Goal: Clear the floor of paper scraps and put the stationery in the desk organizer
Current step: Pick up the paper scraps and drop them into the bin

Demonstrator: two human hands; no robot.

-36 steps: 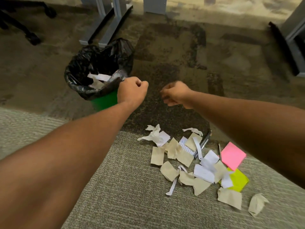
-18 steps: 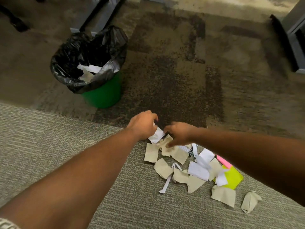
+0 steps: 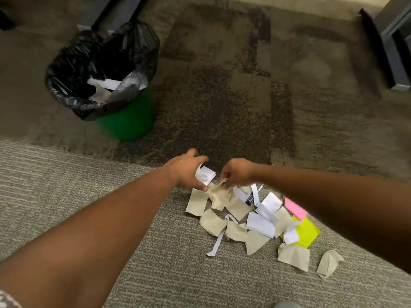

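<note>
Several tan and white paper scraps (image 3: 235,221) lie in a heap on the carpet at lower centre. My left hand (image 3: 185,171) grips a crumpled white scrap (image 3: 205,174) at the heap's far left edge. Right beside it, my right hand (image 3: 236,172) pinches a tan scrap (image 3: 219,194) and lifts its end off the pile. A pink sticky pad (image 3: 294,207) and a yellow-green sticky pad (image 3: 308,233) sit at the heap's right, partly covered by scraps. Dark pens (image 3: 250,196) peek out under the paper behind my right hand.
A green bin with a black liner (image 3: 124,116) stands at the upper left and holds white scraps. Grey desk legs (image 3: 395,54) rise at the upper right, and another frame (image 3: 104,12) stands behind the bin. A loose tan scrap (image 3: 329,264) lies apart at lower right.
Both hands came down from beside the bin to the heap. The left hand took hold of a white scrap; the right now lifts a tan one.
</note>
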